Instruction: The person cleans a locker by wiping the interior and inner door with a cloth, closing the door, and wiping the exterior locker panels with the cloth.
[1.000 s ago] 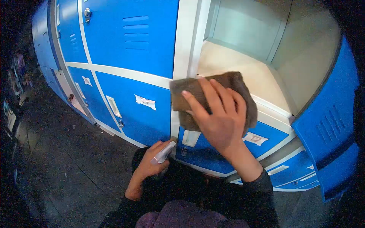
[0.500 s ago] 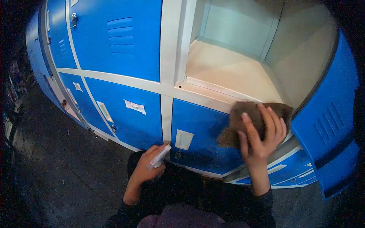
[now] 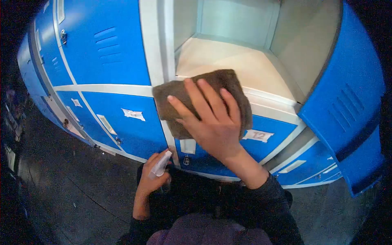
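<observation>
So, right hand (image 3: pixel 216 130) on one cloth (image 3: pixel 177 89); left hand (image 3: pixel 150 179) holds one probable sprayer (image 3: pixel 160 164).

Your view is bright across the blue locker doors (image 3: pixel 110 45) and the pale shelf (image 3: pixel 228 61), but the floor (image 3: pixel 73 183) sinks into grainy darkness. The wide lens bows straight edges for you and blackens the corners. The number label (image 3: pixel 258 135) looks slightly soft; the far-left background is too murky to read.
</observation>
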